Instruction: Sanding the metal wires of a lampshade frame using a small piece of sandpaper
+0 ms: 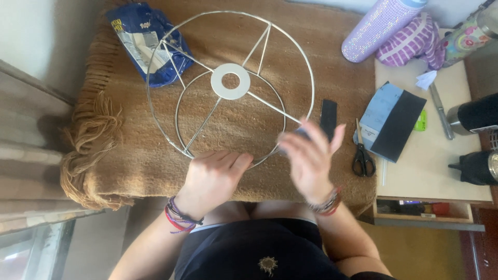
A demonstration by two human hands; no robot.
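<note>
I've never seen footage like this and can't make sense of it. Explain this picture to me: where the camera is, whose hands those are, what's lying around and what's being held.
There is no machine here. The one picture comes from a camera worn on a person's head, looking down at their lap and their own two bare hands.

In front of them lies a brown fringed blanket. On it rests a round wire lampshade frame with a white ring at its centre. The left hand grips the frame's near edge. The right hand is blurred with motion at the rim; it seems to hold something small and dark, but I cannot tell what.

Around it: a blue plastic packet under the frame, a black strip, black-handled scissors, and a side table with a sparkly purple bottle.
</note>
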